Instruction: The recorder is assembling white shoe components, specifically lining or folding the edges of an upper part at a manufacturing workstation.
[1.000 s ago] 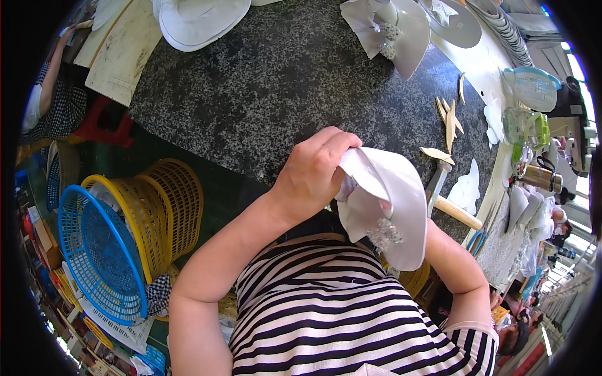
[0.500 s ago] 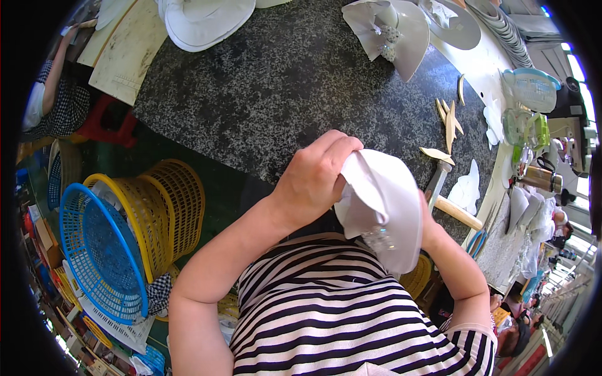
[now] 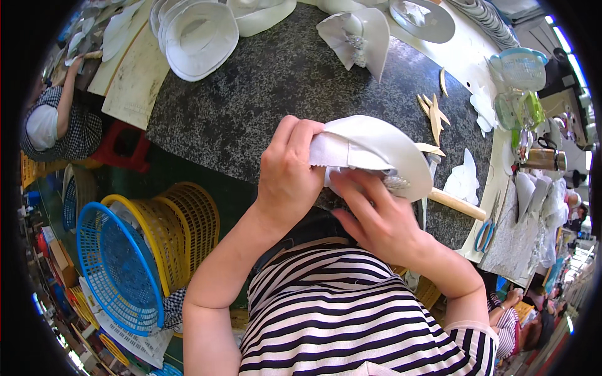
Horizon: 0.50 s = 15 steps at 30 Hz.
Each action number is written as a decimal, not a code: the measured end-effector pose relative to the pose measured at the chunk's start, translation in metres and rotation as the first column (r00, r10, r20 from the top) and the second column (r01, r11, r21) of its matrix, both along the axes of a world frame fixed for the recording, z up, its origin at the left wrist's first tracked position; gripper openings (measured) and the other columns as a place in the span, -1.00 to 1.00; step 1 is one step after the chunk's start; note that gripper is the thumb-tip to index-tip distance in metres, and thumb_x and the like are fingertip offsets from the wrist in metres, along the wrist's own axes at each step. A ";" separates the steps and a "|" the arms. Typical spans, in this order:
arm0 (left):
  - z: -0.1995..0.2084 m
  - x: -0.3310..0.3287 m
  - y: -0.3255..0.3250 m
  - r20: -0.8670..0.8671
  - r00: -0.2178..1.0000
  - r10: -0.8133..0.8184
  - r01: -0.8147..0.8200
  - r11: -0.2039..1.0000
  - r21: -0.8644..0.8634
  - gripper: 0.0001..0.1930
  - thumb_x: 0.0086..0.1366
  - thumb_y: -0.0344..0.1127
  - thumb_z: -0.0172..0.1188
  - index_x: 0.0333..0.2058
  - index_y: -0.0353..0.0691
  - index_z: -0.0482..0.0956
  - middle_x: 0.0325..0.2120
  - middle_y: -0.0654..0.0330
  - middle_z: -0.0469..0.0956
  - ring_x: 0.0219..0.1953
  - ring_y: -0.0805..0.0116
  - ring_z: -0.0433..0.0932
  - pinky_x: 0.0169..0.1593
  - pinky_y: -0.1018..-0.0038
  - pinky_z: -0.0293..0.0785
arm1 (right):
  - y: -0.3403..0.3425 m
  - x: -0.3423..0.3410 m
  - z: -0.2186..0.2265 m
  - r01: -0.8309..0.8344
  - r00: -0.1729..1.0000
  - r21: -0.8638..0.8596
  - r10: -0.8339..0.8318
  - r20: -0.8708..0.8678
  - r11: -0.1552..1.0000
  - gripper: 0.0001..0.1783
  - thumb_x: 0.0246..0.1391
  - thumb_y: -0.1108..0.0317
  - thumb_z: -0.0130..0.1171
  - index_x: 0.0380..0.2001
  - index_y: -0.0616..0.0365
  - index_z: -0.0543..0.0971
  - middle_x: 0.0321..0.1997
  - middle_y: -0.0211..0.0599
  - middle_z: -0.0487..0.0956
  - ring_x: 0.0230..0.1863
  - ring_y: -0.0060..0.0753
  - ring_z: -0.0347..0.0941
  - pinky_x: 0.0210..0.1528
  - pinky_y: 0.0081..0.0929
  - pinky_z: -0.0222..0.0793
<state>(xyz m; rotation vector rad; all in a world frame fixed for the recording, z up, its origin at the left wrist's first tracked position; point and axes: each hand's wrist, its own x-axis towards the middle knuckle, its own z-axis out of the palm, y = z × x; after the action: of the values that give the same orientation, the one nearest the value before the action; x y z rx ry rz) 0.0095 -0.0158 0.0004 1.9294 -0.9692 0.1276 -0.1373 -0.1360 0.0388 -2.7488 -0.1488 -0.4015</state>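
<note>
A white hat [image 3: 392, 147] with a wide curved brim and glittering beads is held in front of my striped top, tilted on its side. My left hand [image 3: 290, 172] is closed on the jagged-cut edge of its opening. My right hand [image 3: 376, 216] is bent against the near side of the opening, fingertips partly hidden in its folds. A similar white beaded hat [image 3: 370, 47] sits on the far side of the dark speckled table [image 3: 251, 94]. Stacked white rounded pieces [image 3: 200, 44] lie at the far left.
A hammer with a wooden handle [image 3: 458, 203], pale pointed strips [image 3: 434, 119] and blue-handled scissors [image 3: 484, 236] lie to the right. Yellow baskets [image 3: 188, 213] and a blue basket [image 3: 119, 269] stand at lower left. A co-worker [image 3: 56, 125] is at far left.
My right hand has come from behind the brim to the near side, fingers now at the opening. The hat has turned and been raised slightly. The whole view has shifted.
</note>
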 end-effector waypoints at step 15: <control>0.006 0.042 0.022 -0.949 0.038 -0.313 0.189 0.935 -0.301 -0.87 0.35 -0.43 0.20 -0.22 -0.39 0.62 -0.52 0.18 0.63 -0.58 0.39 0.61 -0.49 0.50 0.56 | -0.066 -0.020 0.034 0.118 0.871 0.814 -0.453 0.190 0.568 -0.82 0.40 0.40 0.11 -0.01 0.21 0.50 -0.32 -0.46 0.53 -0.40 -0.73 0.38 -0.43 -0.66 0.31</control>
<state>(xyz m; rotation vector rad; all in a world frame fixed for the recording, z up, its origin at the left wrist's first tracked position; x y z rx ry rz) 0.0520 0.0062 0.0066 1.1594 -0.2355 -1.2611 -0.1568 -0.2023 0.0732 -1.7656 0.3381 -0.8607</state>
